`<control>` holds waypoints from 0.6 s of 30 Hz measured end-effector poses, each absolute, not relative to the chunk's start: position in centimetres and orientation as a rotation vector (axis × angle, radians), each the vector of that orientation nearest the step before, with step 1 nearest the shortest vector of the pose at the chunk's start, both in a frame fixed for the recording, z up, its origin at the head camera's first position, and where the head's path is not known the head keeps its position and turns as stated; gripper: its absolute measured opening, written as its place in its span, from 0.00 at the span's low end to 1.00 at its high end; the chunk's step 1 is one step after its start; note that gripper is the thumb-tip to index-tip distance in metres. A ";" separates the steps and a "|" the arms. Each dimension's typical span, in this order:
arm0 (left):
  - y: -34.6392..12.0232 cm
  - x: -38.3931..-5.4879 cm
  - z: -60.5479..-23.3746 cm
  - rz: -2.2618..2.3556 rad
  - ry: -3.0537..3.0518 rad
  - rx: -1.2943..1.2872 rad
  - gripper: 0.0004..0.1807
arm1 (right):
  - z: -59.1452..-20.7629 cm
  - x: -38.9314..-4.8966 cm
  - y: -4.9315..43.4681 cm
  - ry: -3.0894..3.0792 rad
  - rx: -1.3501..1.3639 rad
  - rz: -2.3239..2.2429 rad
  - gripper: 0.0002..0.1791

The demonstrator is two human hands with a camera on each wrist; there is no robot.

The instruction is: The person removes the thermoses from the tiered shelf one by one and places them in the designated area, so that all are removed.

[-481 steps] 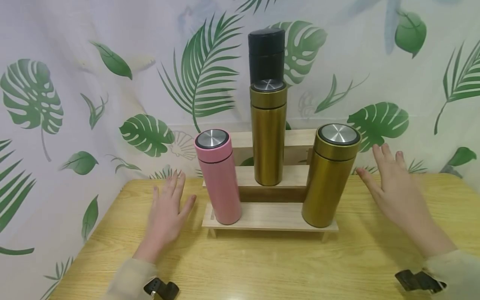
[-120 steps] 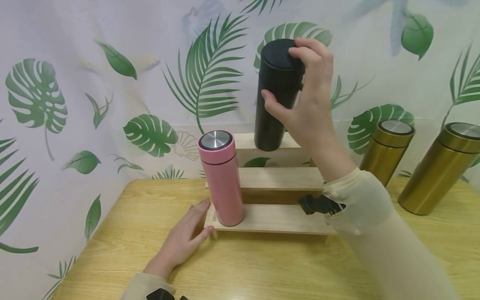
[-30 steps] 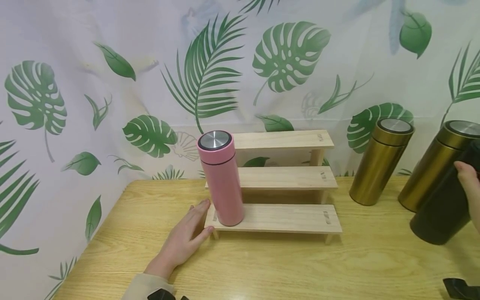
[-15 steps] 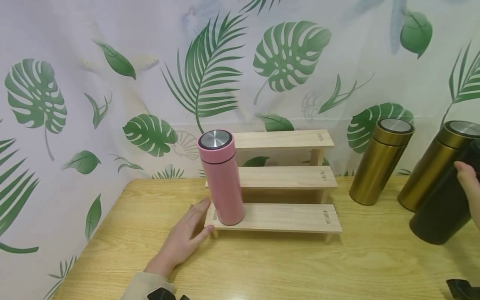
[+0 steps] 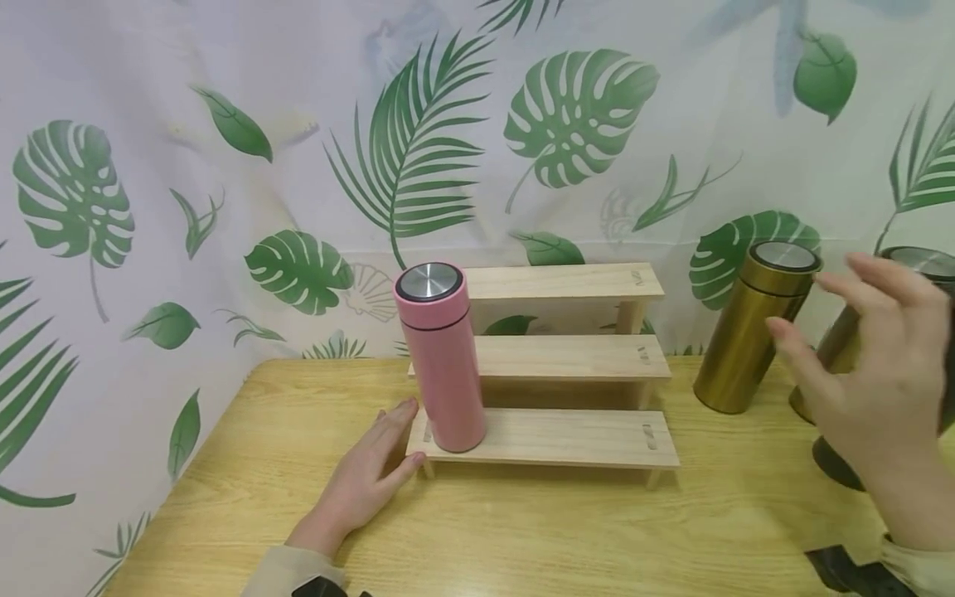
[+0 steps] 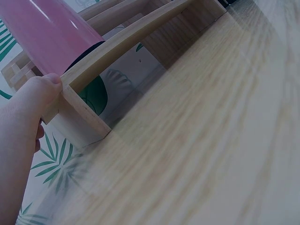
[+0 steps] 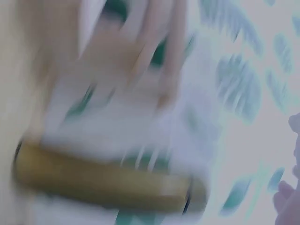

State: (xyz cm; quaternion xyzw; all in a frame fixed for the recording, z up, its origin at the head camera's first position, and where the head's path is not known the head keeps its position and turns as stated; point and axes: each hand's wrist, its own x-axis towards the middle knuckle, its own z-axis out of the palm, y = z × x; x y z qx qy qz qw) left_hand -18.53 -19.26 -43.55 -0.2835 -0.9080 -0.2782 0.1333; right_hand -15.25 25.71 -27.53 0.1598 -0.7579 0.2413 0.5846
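Note:
My left hand [image 5: 358,481] holds the left end of a three-tier wooden shelf [image 5: 567,435]. In the left wrist view the thumb [image 6: 47,84] lies on the shelf's front corner, with fingers partly hidden behind it. A pink thermos [image 5: 443,365] stands upright on the left of the lowest tier. My right hand [image 5: 888,373] is in the air at the right, fingers spread and bent, holding nothing. Beside its fingertips stands a slimmer gold thermos [image 5: 749,340]. Behind the hand are a wider gold thermos [image 5: 839,352] and a black thermos [image 5: 836,464], both largely hidden.
The two upper tiers, the middle board [image 5: 567,356] and the top board [image 5: 567,282], rise behind the lowest one. A leaf-printed cloth [image 5: 298,166] hangs behind the wood-grain table [image 5: 477,539]. The right wrist view is blurred.
My right hand has let go of the black thermos, left standing on the table, and moved left toward the slimmer gold one. Earlier, both gold thermoses left the shelf for the right side.

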 end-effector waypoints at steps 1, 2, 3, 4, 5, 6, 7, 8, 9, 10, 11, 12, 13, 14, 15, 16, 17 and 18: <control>-19.3 -18.5 -43.5 -0.812 -2.635 -0.818 0.35 | -27.1 -15.4 24.2 -1.768 0.435 0.571 0.41; -19.3 -18.5 -43.5 -0.819 -2.637 -0.814 0.35 | -26.9 -15.7 22.9 -1.757 0.503 0.597 0.39; -19.3 -18.5 -43.5 -0.819 -2.638 -0.813 0.35 | -26.7 -16.0 21.5 -1.750 0.572 0.642 0.39; -19.3 -18.5 -43.5 -0.815 -2.642 -0.810 0.35 | -26.5 -16.1 20.1 -1.756 0.629 0.672 0.38; -19.3 -18.4 -43.6 -0.811 -2.645 -0.807 0.35 | -26.3 -16.3 18.7 -1.763 0.692 0.693 0.37; -19.3 -18.4 -43.6 -0.812 -2.645 -0.807 0.35 | -26.1 -16.5 17.3 -1.773 0.754 0.719 0.36; -19.3 -18.4 -43.6 -0.810 -2.645 -0.807 0.35 | -25.9 -16.7 16.0 -1.781 0.816 0.737 0.34; -19.3 -18.4 -43.6 -0.808 -2.646 -0.807 0.35 | -25.7 -17.0 14.8 -1.787 0.877 0.753 0.33; -19.4 -18.4 -43.7 -0.807 -2.644 -0.808 0.35 | -25.5 -17.2 13.6 -1.800 0.927 0.760 0.32; -19.4 -18.4 -43.7 -0.807 -2.643 -0.809 0.35 | -25.4 -17.4 12.5 -1.812 0.971 0.765 0.32; -19.3 -18.4 -43.7 -0.808 -2.639 -0.811 0.35 | -25.2 -17.7 11.4 -1.823 1.009 0.769 0.31; -19.3 -18.4 -43.7 -0.812 -2.635 -0.813 0.35 | -25.1 -18.0 10.4 -1.828 1.040 0.777 0.31; -19.3 -18.4 -43.6 -0.812 -2.633 -0.813 0.35 | -25.0 -18.4 9.5 -1.831 1.066 0.792 0.31; -19.3 -18.4 -43.6 -0.817 -2.631 -0.813 0.35 | -24.8 -18.8 8.6 -1.834 1.091 0.808 0.30; -19.3 -18.4 -43.6 -0.818 -2.629 -0.815 0.35 | -24.7 -19.2 7.8 -1.840 1.110 0.823 0.30; -19.3 -18.4 -43.5 -0.819 -2.628 -0.814 0.35 | -24.7 -19.6 7.1 -1.856 1.125 0.836 0.31; -19.2 -18.4 -43.5 -0.819 -2.627 -0.814 0.35 | -24.7 -20.0 6.5 -1.880 1.135 0.849 0.32; -19.2 -18.5 -43.5 -0.820 -2.625 -0.817 0.35 | -24.7 -20.4 5.9 -1.907 1.141 0.867 0.34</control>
